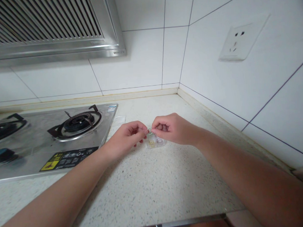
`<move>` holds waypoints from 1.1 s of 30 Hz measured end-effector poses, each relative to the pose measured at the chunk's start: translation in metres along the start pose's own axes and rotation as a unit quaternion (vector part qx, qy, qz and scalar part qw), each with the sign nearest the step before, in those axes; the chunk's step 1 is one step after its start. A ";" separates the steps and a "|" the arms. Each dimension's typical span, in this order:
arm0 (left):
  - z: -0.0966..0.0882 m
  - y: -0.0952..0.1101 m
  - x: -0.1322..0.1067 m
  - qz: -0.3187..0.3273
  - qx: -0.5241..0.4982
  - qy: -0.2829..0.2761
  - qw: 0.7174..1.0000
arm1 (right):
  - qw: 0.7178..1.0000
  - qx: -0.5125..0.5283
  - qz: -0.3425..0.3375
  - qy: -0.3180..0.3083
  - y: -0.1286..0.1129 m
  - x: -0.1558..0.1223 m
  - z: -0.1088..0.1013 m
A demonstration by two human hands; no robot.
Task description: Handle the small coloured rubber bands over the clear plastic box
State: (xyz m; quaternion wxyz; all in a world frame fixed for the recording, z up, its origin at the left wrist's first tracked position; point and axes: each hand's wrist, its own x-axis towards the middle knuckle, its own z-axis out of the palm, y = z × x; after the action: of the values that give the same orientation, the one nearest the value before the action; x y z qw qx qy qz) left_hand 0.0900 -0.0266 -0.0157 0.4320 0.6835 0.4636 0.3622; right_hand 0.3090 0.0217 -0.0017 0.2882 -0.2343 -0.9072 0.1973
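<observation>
My left hand (132, 135) and my right hand (171, 127) meet over the speckled countertop, both with fingertips pinched. Between them is a small pale green ring (149, 131), its edges at the fingertips of each hand. Just below it on the counter lies a small clear plastic case (153, 147) with compartments. A yellowish ring-like piece (151, 142) shows in one compartment and a purplish one (159, 140) in another. My right hand covers part of the case. The rings are too small to make out exactly.
A flat clear plastic piece (120, 120) lies beside the gas stove (106, 126), whose burner (79, 122) stands left of my hands. A range hood (107, 49) hangs above. White tiled walls meet behind the counter (155, 181), with a socket (236, 43) at right.
</observation>
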 end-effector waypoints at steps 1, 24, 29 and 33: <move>0.000 0.000 0.000 0.001 0.001 0.000 1.000 | 1.000 0.002 0.000 0.001 0.001 0.000 0.000; -0.001 0.002 -0.003 0.004 0.005 -0.011 1.000 | 1.000 0.005 0.003 -0.007 0.000 0.000 0.000; 0.000 0.004 -0.002 0.001 0.007 -0.015 1.000 | 1.000 0.006 0.006 -0.014 -0.001 0.000 0.000; 0.000 0.006 -0.002 -0.007 0.007 -0.015 1.000 | 1.000 0.010 0.008 -0.019 -0.001 0.000 0.000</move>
State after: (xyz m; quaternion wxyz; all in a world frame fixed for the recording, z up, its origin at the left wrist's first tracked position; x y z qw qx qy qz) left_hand 0.0914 -0.0301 -0.0109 0.4368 0.6889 0.4640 0.3454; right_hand 0.3086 0.0207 -0.0009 0.2714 -0.2349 -0.9086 0.2136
